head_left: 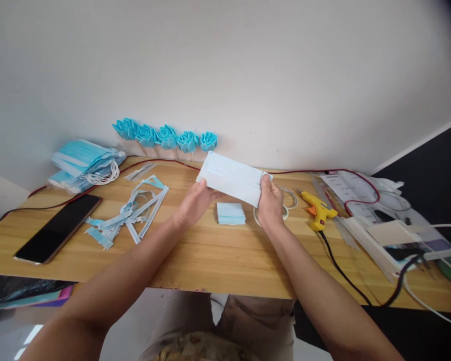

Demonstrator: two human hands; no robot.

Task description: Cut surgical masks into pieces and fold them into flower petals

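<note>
A pale blue face mask (233, 176) is held up above the table, tilted down toward the right. My left hand (195, 200) grips its left end, thumb on the near face. At the right end, my right hand (269, 203) pinches it with the thumb in front. No ear loops show on it. Below the mask, a small stack of cut light-blue mask pieces (230, 214) lies on the table. Behind my right hand is a roll of tape (284, 212), partly hidden.
Cut mask strips (131, 213) and a black phone (58, 228) lie at left, near bagged masks (84, 163). Several blue mask-material flowers (167, 137) on sticks lean on the wall. A yellow glue gun (317, 209), cables and a white box (376, 243) occupy the right.
</note>
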